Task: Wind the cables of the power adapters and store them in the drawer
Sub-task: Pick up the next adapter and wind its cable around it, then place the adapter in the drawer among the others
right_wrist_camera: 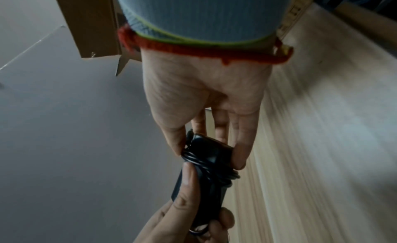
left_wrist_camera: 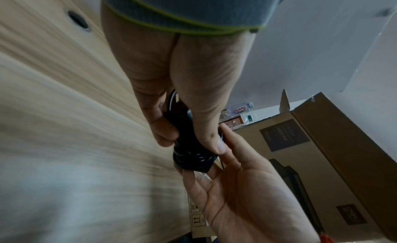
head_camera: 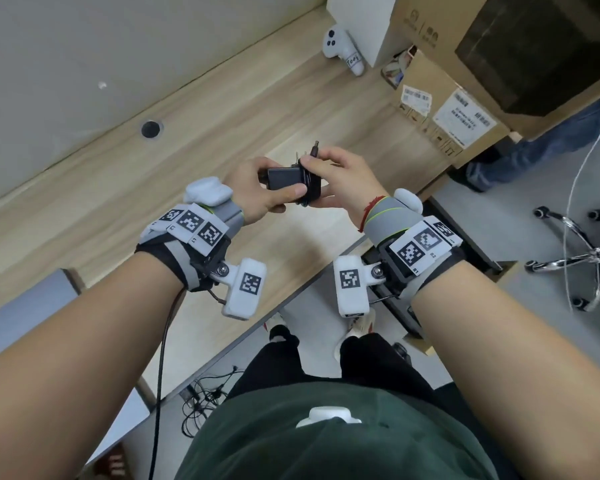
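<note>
A small black rectangular plastic power adapter (head_camera: 284,179) is held in the air above the pale wood-grain tabletop (head_camera: 194,109), between both hands. The left hand (head_camera: 257,192) grips its body, thumb pressed along the near face and fingers curled behind; the right hand (head_camera: 340,181) pinches the barrel-plug end of the thin black rubber cable (head_camera: 313,187), whose turns already lie stacked tight around the adapter's right end. The metal plug prongs (head_camera: 300,157) stick up on the far side. Winding looks nearly finished, with only the short tail and plug left to tuck. The adapter should be light and rigid, with smooth faces that could slip, so the flat sides are the best place to hold it. The cable is springy and likely to unwind if let go, so a thumb kept over the coils would hold them. No drawer can be made out. A white game controller (head_camera: 342,50) and brown cardboard boxes (head_camera: 440,109) sit further back.
</note>
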A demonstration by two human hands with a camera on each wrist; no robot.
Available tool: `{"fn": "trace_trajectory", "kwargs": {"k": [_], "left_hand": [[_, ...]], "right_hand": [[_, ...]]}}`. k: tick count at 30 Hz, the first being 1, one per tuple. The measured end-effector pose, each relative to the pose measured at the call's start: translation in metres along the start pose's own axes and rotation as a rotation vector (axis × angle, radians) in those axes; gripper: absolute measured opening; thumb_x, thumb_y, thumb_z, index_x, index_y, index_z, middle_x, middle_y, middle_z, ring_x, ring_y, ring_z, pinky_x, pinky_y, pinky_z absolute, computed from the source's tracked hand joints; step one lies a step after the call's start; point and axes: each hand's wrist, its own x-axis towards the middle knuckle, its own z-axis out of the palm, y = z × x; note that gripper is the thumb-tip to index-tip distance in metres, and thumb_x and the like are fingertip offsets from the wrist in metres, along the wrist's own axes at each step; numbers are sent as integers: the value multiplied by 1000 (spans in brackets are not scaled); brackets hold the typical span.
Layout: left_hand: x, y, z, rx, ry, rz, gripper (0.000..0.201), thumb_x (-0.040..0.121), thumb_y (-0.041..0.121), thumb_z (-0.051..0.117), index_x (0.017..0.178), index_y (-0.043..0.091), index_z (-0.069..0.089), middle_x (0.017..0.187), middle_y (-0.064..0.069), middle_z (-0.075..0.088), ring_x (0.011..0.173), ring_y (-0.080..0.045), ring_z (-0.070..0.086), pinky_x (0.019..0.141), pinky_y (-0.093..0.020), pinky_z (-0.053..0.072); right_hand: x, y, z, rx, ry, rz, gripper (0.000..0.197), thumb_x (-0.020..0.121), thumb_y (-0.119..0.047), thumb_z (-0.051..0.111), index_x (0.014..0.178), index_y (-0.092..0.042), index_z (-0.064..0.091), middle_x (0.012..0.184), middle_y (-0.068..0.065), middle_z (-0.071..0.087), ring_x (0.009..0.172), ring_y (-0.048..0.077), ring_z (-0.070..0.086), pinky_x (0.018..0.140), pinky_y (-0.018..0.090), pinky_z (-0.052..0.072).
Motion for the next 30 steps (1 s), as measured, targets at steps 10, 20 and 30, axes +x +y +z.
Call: {"fn": "trace_trajectory", "kwargs": {"k": [10, 20, 30], "left_hand": [[-1, 3, 110, 380, -25, 21, 42, 64, 35, 89, 95, 24, 63, 76, 10, 63, 66, -8, 56, 56, -15, 41], [11, -32, 274, 230, -157, 2, 66, 58, 37, 92, 113, 23, 59, 98, 8, 65, 90, -14, 63, 80, -26, 51], [41, -96, 355, 355, -253, -96, 69, 75, 25, 83, 134, 18, 49, 108, 4, 60, 96, -13, 59, 66, -3, 37]], "right_hand": [[-15, 47, -101, -114, 90, -30, 21, 94, -35, 63, 84, -18, 58, 87, 7, 61, 68, 23, 64, 65, 44, 62], [-26, 157, -241, -113, 118, 37, 36, 78, -58, 69, 91, -24, 67, 92, -2, 68, 86, 16, 64, 85, 45, 55], [3, 247, -287, 72, 0, 382, 45, 85, -13, 75, 120, -11, 46, 107, 6, 57, 101, 28, 67, 77, 45, 61]]}}
